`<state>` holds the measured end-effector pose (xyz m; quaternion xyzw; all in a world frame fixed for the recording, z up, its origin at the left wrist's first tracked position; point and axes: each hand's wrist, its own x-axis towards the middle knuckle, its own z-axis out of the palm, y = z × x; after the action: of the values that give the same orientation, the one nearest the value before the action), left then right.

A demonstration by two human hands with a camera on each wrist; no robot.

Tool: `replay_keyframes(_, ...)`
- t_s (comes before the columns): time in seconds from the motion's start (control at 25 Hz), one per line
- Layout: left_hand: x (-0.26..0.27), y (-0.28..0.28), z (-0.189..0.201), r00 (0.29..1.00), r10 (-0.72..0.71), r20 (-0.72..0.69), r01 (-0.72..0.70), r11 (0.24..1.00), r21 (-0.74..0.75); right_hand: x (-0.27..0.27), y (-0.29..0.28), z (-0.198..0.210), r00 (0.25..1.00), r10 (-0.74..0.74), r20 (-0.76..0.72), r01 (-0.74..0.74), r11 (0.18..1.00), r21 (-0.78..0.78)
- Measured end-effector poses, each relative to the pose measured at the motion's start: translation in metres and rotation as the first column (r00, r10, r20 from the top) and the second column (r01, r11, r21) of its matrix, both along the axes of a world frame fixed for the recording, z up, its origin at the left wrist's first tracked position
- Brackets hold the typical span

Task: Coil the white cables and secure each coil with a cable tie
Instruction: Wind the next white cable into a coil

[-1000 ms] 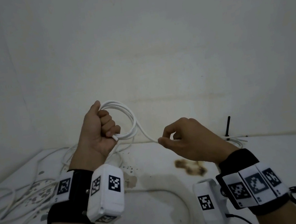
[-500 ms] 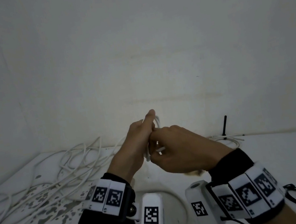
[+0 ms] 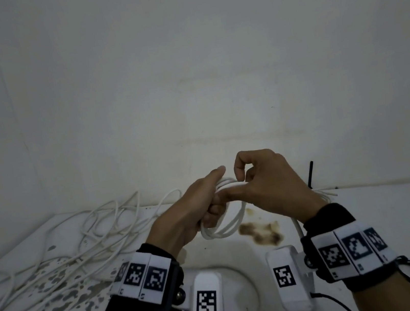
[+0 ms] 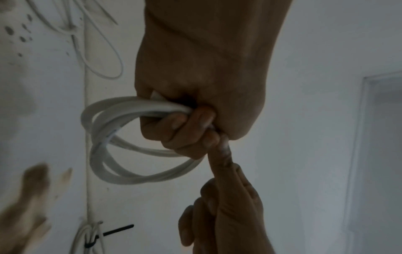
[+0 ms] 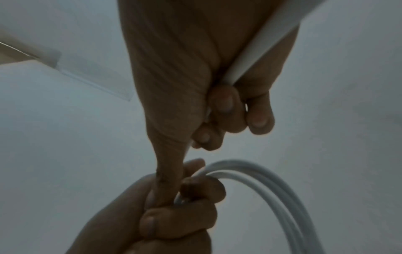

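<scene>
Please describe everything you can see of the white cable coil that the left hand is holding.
The white cable coil is a smooth, round, plastic-looking cable wound into a few loose loops. The left hand grips the bundled strands in its fist, above the table, so the loops hang free below the fingers. The right hand pinches a strand of the same cable, its thumb pressed against the left hand's grip. No cable tie is on it.

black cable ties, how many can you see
1: a thin black plastic cable tie cinched round a finished white cable coil lying by the wall, tail sticking up. Others may be hidden.
</scene>
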<state>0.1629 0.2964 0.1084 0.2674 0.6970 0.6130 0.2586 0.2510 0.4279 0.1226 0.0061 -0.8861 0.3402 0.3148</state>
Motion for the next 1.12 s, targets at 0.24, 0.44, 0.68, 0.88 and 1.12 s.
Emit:
replay_keyframes(0.24,-0.003,-0.004,0.002,0.992,-0.028,-0.121,0.021,0.998,-0.059,0.008,0.018,0.005,0.965,0.2,0.168,-0.155,0.956,-0.25)
replay_keyframes(0.44,-0.023,-0.019,-0.002,1.0,0.007,-0.012,-0.006,0.995,0.101,0.021,0.046,0.005,0.931,0.308,0.198,-0.197,0.877,-0.439)
replay_keyframes(0.68,-0.043,-0.032,-0.001,0.963,0.019,0.27,-0.115,0.931,0.345,0.009,0.044,-0.004,0.942,0.225,0.248,-0.12,0.919,-0.375)
replay_keyframes(0.88,-0.051,-0.046,-0.002,0.887,-0.345,0.307,0.113,0.807,0.58,-0.015,0.017,-0.021,0.945,-0.328,-0.023,0.328,0.942,0.066)
replay_keyframes(1.12,-0.061,-0.04,-0.008,0.64,-0.703,0.311,0.306,0.604,0.736,-0.024,-0.007,-0.023,0.995,0.099,0.022,-0.053,0.695,-0.718)
